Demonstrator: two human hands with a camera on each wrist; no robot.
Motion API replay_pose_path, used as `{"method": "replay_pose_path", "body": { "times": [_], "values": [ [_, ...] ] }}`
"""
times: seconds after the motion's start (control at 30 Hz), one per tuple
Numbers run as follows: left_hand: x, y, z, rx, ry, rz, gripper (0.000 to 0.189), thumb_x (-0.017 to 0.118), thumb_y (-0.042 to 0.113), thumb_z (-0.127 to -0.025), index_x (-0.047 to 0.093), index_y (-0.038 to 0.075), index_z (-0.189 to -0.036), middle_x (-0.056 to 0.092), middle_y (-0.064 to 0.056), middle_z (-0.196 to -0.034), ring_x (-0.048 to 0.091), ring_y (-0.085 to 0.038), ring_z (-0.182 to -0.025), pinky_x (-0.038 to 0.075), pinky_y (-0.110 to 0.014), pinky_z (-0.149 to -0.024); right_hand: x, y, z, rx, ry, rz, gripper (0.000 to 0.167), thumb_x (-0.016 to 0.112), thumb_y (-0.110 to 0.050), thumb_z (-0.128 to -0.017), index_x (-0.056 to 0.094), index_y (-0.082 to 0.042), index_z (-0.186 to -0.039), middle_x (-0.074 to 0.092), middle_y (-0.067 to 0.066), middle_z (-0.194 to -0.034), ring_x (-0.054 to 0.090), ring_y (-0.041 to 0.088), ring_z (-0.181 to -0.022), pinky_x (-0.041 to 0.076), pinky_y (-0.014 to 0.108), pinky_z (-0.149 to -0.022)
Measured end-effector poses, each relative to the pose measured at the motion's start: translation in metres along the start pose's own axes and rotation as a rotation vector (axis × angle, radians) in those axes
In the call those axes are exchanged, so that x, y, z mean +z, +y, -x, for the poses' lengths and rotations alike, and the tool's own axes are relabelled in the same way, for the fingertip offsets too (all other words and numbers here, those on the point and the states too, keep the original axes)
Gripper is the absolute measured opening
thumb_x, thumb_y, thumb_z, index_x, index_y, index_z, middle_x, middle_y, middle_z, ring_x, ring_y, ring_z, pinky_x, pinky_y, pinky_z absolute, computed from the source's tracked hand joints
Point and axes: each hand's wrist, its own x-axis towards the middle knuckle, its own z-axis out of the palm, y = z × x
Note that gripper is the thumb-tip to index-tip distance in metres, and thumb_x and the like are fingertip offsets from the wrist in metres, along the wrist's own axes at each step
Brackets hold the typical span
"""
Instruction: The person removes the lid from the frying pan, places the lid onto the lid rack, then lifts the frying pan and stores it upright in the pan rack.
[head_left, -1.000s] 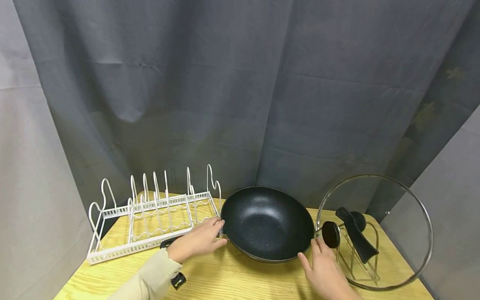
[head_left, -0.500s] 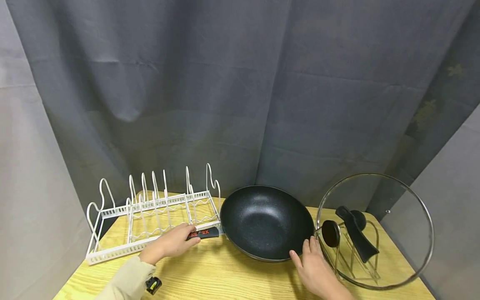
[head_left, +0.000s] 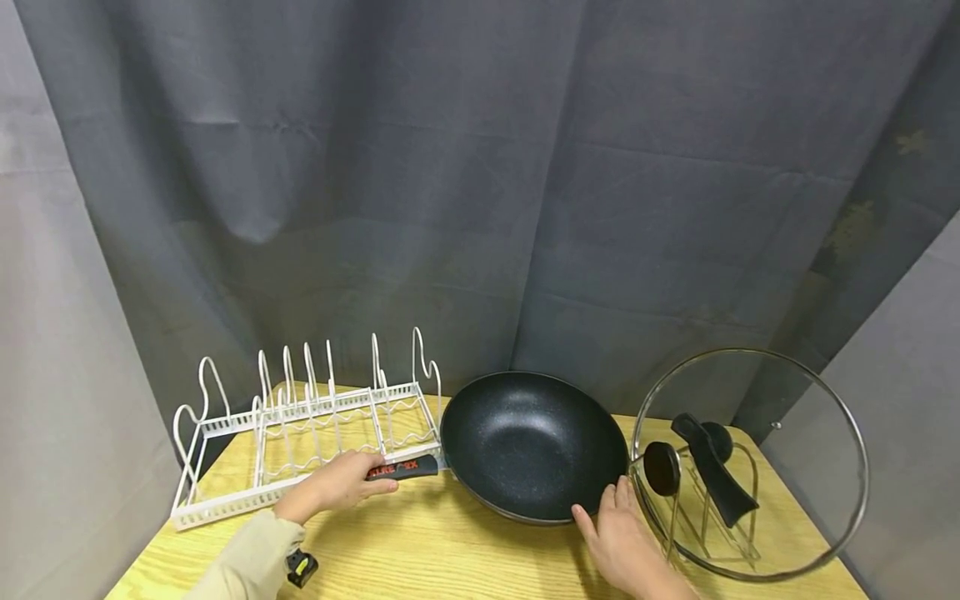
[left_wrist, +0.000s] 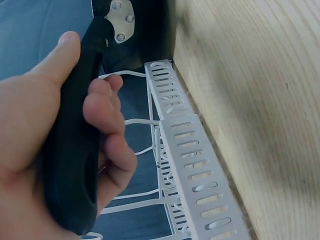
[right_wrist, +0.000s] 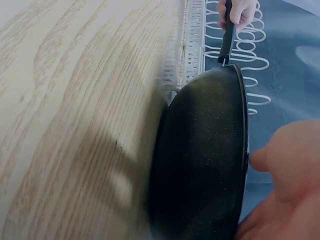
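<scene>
A black wok (head_left: 534,450) sits on the wooden table, its black handle (head_left: 412,467) with red lettering pointing left. My left hand (head_left: 333,483) grips this handle near its end. In the left wrist view, curled fingers (left_wrist: 107,115) wrap round the handle, with the thumb along it. At the wok's right front edge, my right hand (head_left: 622,533) touches the rim with fingers extended. The right wrist view shows the thumb (right_wrist: 260,159) right at the rim; the other fingers are largely hidden there.
Beside the wok on the left stands a white wire rack (head_left: 225,507) with upright dividers, close behind the handle. On the right, a large glass lid (head_left: 806,475) with a black knob (head_left: 662,468) leans on a small wire stand (head_left: 754,475). A grey curtain (head_left: 480,208) hangs behind.
My left hand has moved left from the wok's rim and along its handle, which it now grips. My right hand has shifted slightly left along the rim. The wok stays nearly in place.
</scene>
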Motion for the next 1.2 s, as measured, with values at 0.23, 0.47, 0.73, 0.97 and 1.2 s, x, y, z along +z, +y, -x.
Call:
{"method": "replay_pose_path", "body": {
  "times": [0.23, 0.47, 0.73, 0.97, 1.2],
  "values": [
    [0.004, -0.004, 0.000, -0.010, 0.012, -0.009, 0.035, 0.058, 0.050, -0.089, 0.057, 0.016, -0.081, 0.048, 0.007, -0.064, 0.042, -0.008, -0.054, 0.037, -0.027, -0.051, 0.000, 0.001, -0.011, 0.068, -0.052, -0.263, 0.076, 0.049, -0.025, -0.099, 0.009, 0.031, -0.131, -0.012, 0.049, -0.137, 0.014, 0.059, -0.127, 0.028, 0.061, -0.098],
    [0.004, -0.003, 0.000, -0.015, 0.017, 0.009, 0.033, 0.059, 0.047, -0.090, 0.058, 0.015, -0.081, 0.048, 0.008, -0.064, 0.042, -0.008, -0.053, 0.037, -0.027, -0.051, -0.003, 0.002, -0.014, 0.091, -0.054, -0.351, 0.075, 0.053, -0.014, -0.094, 0.006, 0.030, -0.132, -0.016, 0.047, -0.137, 0.000, 0.058, -0.130, 0.015, 0.062, -0.103],
    [0.006, -0.001, 0.001, -0.021, 0.021, -0.007, 0.027, 0.061, 0.041, -0.090, 0.059, 0.015, -0.082, 0.048, 0.007, -0.064, 0.042, -0.009, -0.054, 0.036, -0.028, -0.051, -0.007, 0.004, -0.016, 0.086, -0.071, -0.376, 0.073, 0.052, -0.009, -0.092, 0.005, 0.031, -0.131, -0.016, 0.047, -0.137, -0.001, 0.057, -0.130, 0.012, 0.060, -0.105],
    [0.010, 0.006, 0.004, -0.003, 0.009, 0.023, 0.028, 0.059, 0.042, -0.092, 0.058, 0.014, -0.086, 0.048, 0.008, -0.067, 0.042, -0.007, -0.056, 0.038, -0.027, -0.054, -0.010, 0.009, -0.021, 0.080, -0.073, -0.375, 0.072, 0.051, -0.006, -0.090, 0.004, 0.030, -0.132, -0.015, 0.047, -0.138, 0.001, 0.056, -0.130, 0.012, 0.060, -0.106],
    [0.018, 0.016, 0.011, -0.010, 0.086, -0.014, 0.027, 0.060, 0.042, -0.091, 0.053, 0.018, -0.081, 0.047, 0.009, -0.066, 0.042, -0.007, -0.057, 0.037, -0.027, -0.054, -0.013, 0.014, -0.028, 0.062, -0.069, -0.333, 0.071, 0.051, -0.006, -0.088, 0.008, 0.029, -0.133, -0.011, 0.048, -0.138, 0.011, 0.058, -0.128, 0.019, 0.062, -0.103]
  ]
}}
